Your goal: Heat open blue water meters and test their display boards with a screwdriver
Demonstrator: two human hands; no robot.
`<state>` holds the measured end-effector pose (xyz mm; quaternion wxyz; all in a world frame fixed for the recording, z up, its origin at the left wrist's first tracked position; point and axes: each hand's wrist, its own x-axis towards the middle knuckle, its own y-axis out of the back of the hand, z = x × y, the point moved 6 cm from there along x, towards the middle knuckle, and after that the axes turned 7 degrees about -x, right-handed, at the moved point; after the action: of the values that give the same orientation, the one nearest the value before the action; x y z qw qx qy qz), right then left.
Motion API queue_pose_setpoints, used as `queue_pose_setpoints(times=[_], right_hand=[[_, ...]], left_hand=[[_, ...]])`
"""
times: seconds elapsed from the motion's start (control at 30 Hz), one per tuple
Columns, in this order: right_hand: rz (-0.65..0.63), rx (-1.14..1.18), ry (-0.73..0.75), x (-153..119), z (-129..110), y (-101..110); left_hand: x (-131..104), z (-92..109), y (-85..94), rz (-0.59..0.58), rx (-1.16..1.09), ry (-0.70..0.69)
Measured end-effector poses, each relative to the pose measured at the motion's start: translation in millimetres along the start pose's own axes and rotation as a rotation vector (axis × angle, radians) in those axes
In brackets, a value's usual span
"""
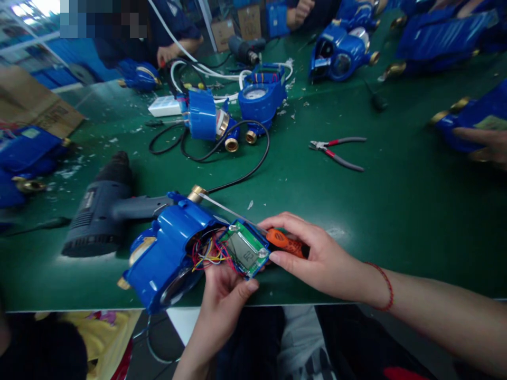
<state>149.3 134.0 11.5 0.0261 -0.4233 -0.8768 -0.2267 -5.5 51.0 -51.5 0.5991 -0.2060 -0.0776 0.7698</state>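
Note:
My left hand (225, 295) is closed on a small green circuit board (246, 248) with a grey LCD screen, its thumb along the lower edge. Red, yellow and white wires (212, 252) run from the board into the open housing of a blue water meter (170, 248), which lies on its side at the table's front edge. In my right hand (312, 258) is a screwdriver with an orange handle (283, 241). Its long thin shaft passes behind the board's upper edge and points up and left toward the meter's brass fitting (197, 194). My right fingertips are close to the board's right edge.
Left of the meter lies a grey heat gun (103, 211). Pliers with red and grey handles (340, 150) rest at centre right. Further back are blue meters (204, 113), a black cable (261, 169) and a white power strip (164, 105). Co-workers' hands (483, 140) show at right and behind.

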Motion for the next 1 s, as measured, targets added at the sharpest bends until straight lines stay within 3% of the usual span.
queue_pose_setpoints(times=[0.2,0.3,0.4,0.53,0.67,0.9,1.0], right_hand=[[-0.183,0.34,-0.331,-13,10,-20],[-0.18,0.507,-0.405,-20,8,-38],[-0.085,0.643,-0.466,-28,6,-60],[0.008,0.719,-0.525,-37,2,-86],[-0.019,0.77,-0.551,-43,-2,-98],[-0.074,0.889,-0.592,-50,-12,-100],[-0.098,0.925,-0.601,-53,-16,-101]], left_hand=[[-16,6,-8.4,-0.189,-0.13,-0.077],[-29,-1,4.7,-0.093,-0.136,-0.123],[-39,-4,15.8,0.041,-0.158,-0.19],[-46,4,17.4,0.147,-0.197,-0.255],[-54,7,20.6,0.282,-0.198,-0.308],[-66,-1,11.9,0.209,-0.12,-0.296],[-68,7,8.5,0.272,-0.093,-0.348]])
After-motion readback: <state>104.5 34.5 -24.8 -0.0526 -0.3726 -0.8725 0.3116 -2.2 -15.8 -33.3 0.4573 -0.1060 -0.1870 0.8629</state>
